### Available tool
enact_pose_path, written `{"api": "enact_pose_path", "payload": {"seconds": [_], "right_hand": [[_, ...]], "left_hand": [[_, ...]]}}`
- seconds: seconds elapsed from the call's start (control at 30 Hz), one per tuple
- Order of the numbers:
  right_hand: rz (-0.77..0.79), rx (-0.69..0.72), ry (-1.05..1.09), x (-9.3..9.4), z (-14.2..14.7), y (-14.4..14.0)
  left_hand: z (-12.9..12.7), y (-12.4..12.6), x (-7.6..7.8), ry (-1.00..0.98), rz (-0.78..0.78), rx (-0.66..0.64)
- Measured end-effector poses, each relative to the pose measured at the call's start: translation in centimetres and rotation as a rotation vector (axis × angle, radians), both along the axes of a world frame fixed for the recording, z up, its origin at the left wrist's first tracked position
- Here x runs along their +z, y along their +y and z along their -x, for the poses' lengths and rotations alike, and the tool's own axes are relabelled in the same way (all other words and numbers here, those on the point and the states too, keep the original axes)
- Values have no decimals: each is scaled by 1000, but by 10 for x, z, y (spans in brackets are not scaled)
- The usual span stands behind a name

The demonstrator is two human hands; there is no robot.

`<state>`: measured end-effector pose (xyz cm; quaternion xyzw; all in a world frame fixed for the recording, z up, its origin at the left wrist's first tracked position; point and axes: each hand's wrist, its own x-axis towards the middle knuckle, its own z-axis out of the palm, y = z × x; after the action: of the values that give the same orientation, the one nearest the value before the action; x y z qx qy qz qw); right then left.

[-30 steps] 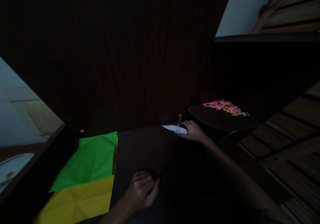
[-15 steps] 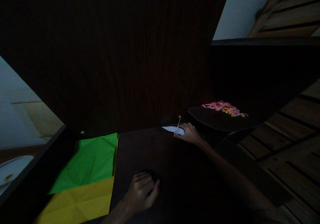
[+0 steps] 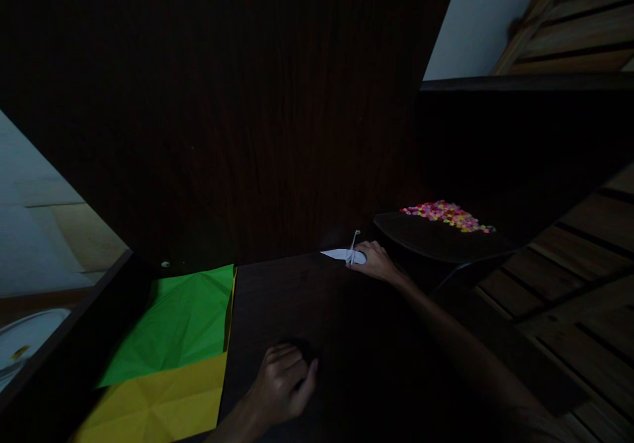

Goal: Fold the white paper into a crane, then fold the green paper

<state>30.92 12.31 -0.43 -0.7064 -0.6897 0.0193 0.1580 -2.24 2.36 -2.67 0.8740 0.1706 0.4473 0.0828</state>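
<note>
Currently the right hand (image 3: pixel 379 263) is extended to the far edge of the dark wooden table (image 3: pixel 317 311), with its fingers resting on the near wing of a small white paper crane (image 3: pixel 345 253); whether the fingers pinch the paper or only touch it cannot be told in the low light. Relative to the crane, the left hand (image 3: pixel 283 383) lies well apart on the near side of the table, loosely curled with fingers together and holding nothing visible. Left of the crane, a creased green paper sheet (image 3: pixel 181 321) overlaps a yellow paper sheet (image 3: pixel 158 403) at the table's left edge. Right of the crane, a dark tray (image 3: pixel 436 238) carries a heap of small multicoloured pieces (image 3: pixel 446 212).
</note>
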Motion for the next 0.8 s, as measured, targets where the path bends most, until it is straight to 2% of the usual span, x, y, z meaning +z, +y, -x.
{"api": "enact_pose_path", "payload": {"seconds": [0.27,0.5,0.57,0.7,0.8], "right_hand": [[-12,-16,18,-4,-1,2],[-62,-43,42,-3,-1,-15],[-107,-38,49,-3,2,-24],[-315,9,59,-1,17,-48],[-457,-19,81,7,32,-70]], "left_hand": [[0,1,-2,-8,-6,-13],[0,2,-2,10,-22,4],[-1,2,-1,13,-33,5],[-1,2,1,11,-60,20],[-1,1,0,10,-79,47]]}}
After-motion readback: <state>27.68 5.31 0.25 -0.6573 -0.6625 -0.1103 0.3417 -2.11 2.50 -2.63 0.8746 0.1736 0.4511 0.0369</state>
